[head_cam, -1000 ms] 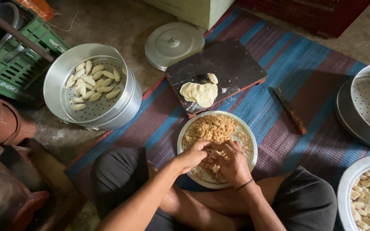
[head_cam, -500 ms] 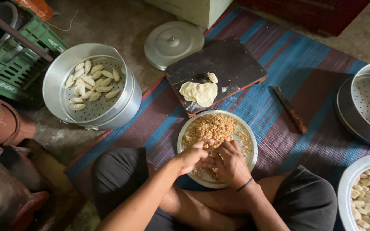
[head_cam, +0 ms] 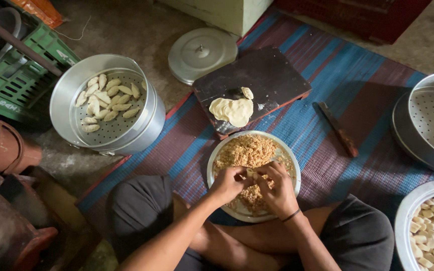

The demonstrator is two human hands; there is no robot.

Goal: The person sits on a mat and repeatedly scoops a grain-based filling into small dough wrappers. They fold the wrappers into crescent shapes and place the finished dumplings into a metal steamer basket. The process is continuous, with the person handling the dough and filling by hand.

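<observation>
Since 0.5 s ago little has changed: both hands have stayed over the near half of the plate (head_cam: 216, 159), only drawn a touch closer together, and nothing else has moved. The plate, a pale round dish heaped with crumbly tan filling (head_cam: 247, 152), serves as the landmark; it rests on a woven floor mat (head_cam: 337, 80) striped blue and maroon, just in front of the person's crossed legs. Over the plate's near side the left hand (head_cam: 227, 184) and right hand (head_cam: 279, 188) meet, fingertips pinched together on a small pale dumpling wrapper (head_cam: 250, 173); each grip is narrow and closed on that piece, of which only a sliver shows between the fingers. Just beyond the plate lies a dark cutting board (head_cam: 267, 75) carrying 1 flat stack of pale dough rounds (head_cam: 232, 110) and 1 small dough lump (head_cam: 247, 93). Beyond the board sits a round metal lid (head_cam: 203, 54) on the bare concrete floor. Left of the plate stands a metal steamer pot (head_cam: 107, 103) with folded dumplings (head_cam: 107, 96) on its perforated tray, and further left a green crate (head_cam: 13, 75). Right of the plate lies a dark stick-like tool (head_cam: 336, 128), then an empty perforated steamer tray (head_cam: 430, 120), with a bowl of dumplings (head_cam: 405, 221) nearer the right knee. The light is dim.
</observation>
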